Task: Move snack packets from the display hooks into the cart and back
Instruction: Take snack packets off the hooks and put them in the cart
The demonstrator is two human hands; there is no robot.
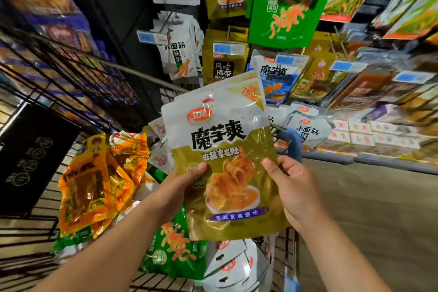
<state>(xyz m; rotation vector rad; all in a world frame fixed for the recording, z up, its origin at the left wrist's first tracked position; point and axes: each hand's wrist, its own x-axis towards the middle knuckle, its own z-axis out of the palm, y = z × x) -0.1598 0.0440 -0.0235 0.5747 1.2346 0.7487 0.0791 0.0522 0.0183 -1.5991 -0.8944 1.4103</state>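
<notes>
I hold a white-and-gold snack packet upright above the cart, with a second like packet stacked behind it. My left hand grips its left edge, thumb on the front. My right hand grips its right edge the same way. Below lies the wire cart, holding orange packets, a green packet and white packets. The display hooks ahead carry hanging packets: a large green one, gold ones, white ones.
A black sign panel stands on the cart's left side. The blue cart handle is just behind my right hand. Shelves of boxed goods run along the right, above a wood-look floor. Price tags sit on the hooks.
</notes>
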